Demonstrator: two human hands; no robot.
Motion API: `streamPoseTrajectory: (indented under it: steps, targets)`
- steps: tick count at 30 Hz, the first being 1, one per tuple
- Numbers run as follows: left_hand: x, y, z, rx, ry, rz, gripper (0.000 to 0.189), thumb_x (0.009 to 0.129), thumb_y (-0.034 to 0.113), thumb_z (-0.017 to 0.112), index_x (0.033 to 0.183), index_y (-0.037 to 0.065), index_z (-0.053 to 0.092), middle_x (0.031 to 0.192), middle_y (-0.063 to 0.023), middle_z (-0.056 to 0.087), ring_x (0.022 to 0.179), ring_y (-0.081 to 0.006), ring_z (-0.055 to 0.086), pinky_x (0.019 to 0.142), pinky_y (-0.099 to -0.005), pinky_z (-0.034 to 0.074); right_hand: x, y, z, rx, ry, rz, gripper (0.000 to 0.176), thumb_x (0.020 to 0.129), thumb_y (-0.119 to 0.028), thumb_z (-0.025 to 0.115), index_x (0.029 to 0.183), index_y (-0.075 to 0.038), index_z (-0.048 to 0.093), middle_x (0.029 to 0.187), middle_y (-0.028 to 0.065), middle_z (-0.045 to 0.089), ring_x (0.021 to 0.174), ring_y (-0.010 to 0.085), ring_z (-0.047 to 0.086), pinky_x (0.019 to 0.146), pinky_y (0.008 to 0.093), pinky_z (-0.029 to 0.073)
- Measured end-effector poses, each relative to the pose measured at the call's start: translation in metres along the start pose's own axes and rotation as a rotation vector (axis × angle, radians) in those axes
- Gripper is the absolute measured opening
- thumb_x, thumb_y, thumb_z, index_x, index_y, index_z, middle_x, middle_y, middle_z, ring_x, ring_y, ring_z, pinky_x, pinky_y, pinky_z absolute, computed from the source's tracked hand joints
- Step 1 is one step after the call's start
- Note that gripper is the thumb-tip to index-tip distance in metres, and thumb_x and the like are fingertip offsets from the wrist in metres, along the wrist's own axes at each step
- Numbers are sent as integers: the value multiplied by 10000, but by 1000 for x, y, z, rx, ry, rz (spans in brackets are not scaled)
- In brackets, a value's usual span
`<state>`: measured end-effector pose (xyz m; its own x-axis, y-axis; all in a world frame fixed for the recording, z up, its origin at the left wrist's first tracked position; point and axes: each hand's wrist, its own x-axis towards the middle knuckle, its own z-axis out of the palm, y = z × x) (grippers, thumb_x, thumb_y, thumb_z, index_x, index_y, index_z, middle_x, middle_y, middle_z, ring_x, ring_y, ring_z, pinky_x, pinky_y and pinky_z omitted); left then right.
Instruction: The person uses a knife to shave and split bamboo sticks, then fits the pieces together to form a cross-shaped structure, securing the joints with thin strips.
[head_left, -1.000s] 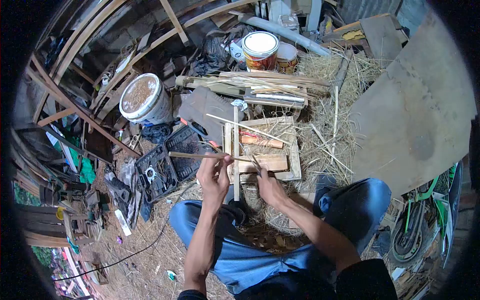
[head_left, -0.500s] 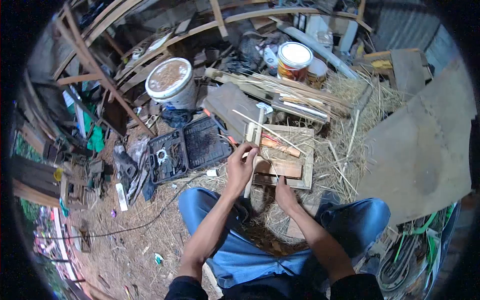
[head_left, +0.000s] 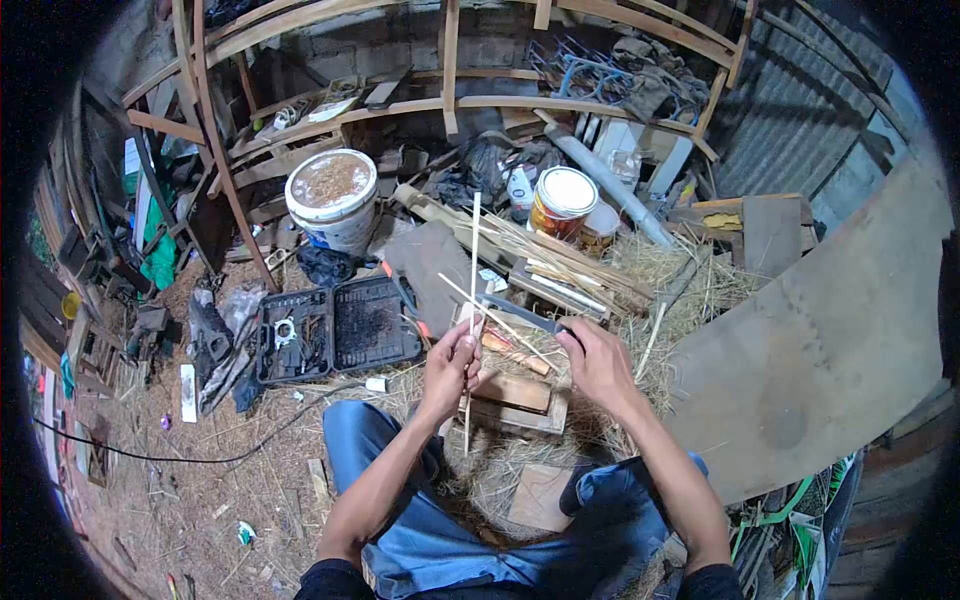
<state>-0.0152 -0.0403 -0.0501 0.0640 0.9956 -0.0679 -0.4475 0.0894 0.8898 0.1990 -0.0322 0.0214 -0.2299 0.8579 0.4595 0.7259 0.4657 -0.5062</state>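
Note:
My left hand [head_left: 452,370] is closed round a thin, pale wooden strip [head_left: 475,250], held nearly upright in front of me. The strip's lower end shows below the fist. My right hand [head_left: 598,365] grips a knife [head_left: 528,316], its dark blade pointing left toward the strip just above my left fingers. A second thin stick [head_left: 455,286] slants behind the strip, over a low wooden frame [head_left: 558,410]. Inside that frame lies a block of wood [head_left: 513,391], with a reddish-orange piece [head_left: 515,352] beyond it.
An open black tool case [head_left: 375,322] lies to the left, near a white bucket [head_left: 333,200]. Split wood strips [head_left: 590,265] and a paint can [head_left: 563,203] are at the back. A large flat sheet [head_left: 800,360] leans at the right. A dark cable [head_left: 200,459] crosses the straw-covered ground.
My view has tilted up and shifted right. Both hands have come up from over the wooden frame; the strip now stands upright, and the knife shows plainly as my right hand has moved outward.

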Motion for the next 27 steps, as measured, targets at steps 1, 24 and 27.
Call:
streamPoseTrajectory:
  steps: [1, 24, 27]
  targets:
    - [-5, 4, 6, -23, -35, -16, 420, 942, 212, 506, 1314, 36, 420, 719, 24, 431, 521, -36, 356, 427, -172, 286, -2, 5, 1, -11, 1, -2, 191, 876, -184, 555, 958, -25, 620, 796, 190, 637, 732, 352, 622, 631, 370, 498]
    - [-33, -6, 19, 132, -161, -242, 348, 949, 182, 491, 1267, 43, 501, 654, 58, 428, 482, -17, 325, 420, -158, 280, 29, 83, -6, -324, 128, 268, 254, 857, -333, 578, 873, -107, 691, 633, 181, 595, 598, 366, 596, 533, 415, 443]
    - [-29, -10, 17, 24, -149, -308, 350, 945, 183, 497, 1265, 43, 492, 672, 49, 482, 465, -11, 324, 395, -161, 288, 29, 86, -4, -367, 125, 210, 279, 861, -342, 571, 919, -101, 699, 727, 204, 634, 646, 407, 604, 576, 422, 477]
